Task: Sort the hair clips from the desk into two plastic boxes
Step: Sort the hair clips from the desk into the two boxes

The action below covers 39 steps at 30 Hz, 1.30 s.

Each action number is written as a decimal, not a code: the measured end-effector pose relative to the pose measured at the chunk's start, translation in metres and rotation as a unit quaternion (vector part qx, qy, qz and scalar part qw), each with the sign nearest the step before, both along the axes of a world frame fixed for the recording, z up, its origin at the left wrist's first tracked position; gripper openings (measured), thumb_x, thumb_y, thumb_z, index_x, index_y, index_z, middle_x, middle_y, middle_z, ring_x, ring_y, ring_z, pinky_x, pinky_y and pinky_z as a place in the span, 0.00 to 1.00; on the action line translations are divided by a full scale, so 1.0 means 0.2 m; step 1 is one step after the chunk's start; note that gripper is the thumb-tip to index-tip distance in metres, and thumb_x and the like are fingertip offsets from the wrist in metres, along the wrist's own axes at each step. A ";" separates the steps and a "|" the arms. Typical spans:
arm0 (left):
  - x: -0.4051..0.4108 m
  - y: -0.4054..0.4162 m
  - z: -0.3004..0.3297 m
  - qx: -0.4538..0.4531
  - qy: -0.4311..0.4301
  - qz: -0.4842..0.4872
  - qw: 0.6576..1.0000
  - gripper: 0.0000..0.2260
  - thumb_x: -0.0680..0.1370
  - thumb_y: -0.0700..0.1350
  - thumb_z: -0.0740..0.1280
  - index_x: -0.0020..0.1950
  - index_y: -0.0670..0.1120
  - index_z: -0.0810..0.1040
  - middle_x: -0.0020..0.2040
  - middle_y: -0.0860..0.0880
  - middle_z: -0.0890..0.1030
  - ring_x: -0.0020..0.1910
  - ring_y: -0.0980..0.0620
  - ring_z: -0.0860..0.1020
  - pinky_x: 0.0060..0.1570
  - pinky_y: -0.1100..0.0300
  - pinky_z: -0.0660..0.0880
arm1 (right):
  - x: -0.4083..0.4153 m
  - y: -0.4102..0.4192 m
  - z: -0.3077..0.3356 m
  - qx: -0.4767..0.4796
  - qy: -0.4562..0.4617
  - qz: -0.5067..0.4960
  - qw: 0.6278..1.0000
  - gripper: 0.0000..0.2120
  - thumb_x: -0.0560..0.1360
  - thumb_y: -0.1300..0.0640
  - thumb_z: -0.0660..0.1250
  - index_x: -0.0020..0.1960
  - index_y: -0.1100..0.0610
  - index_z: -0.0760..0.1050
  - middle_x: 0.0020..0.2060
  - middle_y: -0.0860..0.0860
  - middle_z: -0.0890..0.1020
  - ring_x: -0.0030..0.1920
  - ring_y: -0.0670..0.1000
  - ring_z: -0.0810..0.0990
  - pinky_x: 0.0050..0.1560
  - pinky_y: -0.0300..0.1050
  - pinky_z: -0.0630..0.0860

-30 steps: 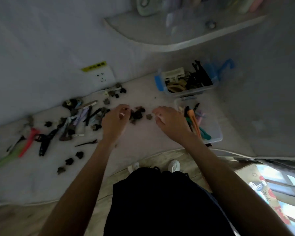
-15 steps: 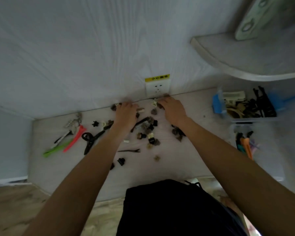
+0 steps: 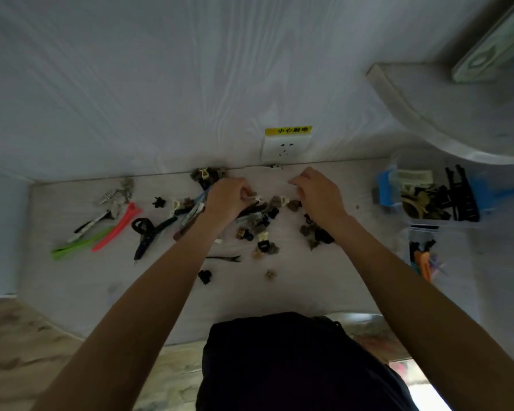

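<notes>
Many small claw hair clips point(image 3: 261, 229), dark, brown and cream, lie scattered mid-desk. Long clips lie to the left: a red one point(image 3: 116, 226), a green one point(image 3: 80, 246) and a black one point(image 3: 149, 229). My left hand point(image 3: 227, 200) hovers over the pile and pinches a small white clip point(image 3: 255, 199) at its fingertips. My right hand point(image 3: 318, 197) is beside it with fingers curled; whether it holds anything is hidden. At the right stand a clear box with blue latches point(image 3: 383, 188) holding dark and brown clips, and a nearer clear box point(image 3: 457, 262) holding long coloured clips.
A white wall with a socket point(image 3: 285, 148) under a yellow label rises straight behind the desk point(image 3: 101, 286). A curved shelf point(image 3: 428, 120) overhangs the back right corner. More small clips point(image 3: 207, 175) sit against the wall. The desk's front edge runs just above my dark-clothed lap.
The view swung left, putting the boxes at the far right. Both hands reached from the desk's middle toward the wall, then drew back a little and spread apart over the clip pile.
</notes>
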<state>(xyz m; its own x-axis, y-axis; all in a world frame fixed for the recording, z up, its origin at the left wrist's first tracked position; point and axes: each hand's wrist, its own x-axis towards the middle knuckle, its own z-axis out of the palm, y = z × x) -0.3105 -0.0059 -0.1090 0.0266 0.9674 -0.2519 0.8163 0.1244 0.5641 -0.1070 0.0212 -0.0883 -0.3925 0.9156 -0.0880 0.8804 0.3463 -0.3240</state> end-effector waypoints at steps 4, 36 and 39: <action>-0.03 -0.05 0.01 0.039 -0.038 0.003 0.999 0.10 0.72 0.46 0.72 0.49 0.42 0.81 0.44 0.45 0.81 0.43 0.51 0.79 0.44 0.64 0.71 | -0.19 0.09 -0.02 0.023 0.003 0.068 0.997 0.13 0.76 0.63 0.62 0.59 0.59 0.77 0.59 0.58 0.78 0.57 0.58 0.77 0.51 0.48 0.74; -0.18 0.05 0.07 -0.020 0.085 -0.108 0.990 0.16 0.72 0.49 0.68 0.55 0.43 0.74 0.50 0.43 0.80 0.49 0.43 0.78 0.43 0.56 0.71 | -0.34 -0.07 -0.05 -0.073 -0.141 0.234 0.959 0.21 0.79 0.51 0.55 0.67 0.61 0.64 0.58 0.60 0.76 0.56 0.59 0.73 0.54 0.51 0.67; -0.16 0.06 0.06 -0.035 0.102 -0.122 0.987 0.11 0.72 0.49 0.67 0.49 0.44 0.75 0.49 0.44 0.80 0.46 0.45 0.77 0.40 0.57 0.70 | -0.30 -0.07 -0.05 -0.089 -0.157 0.224 0.958 0.21 0.78 0.51 0.57 0.67 0.62 0.64 0.57 0.60 0.76 0.57 0.59 0.72 0.55 0.50 0.67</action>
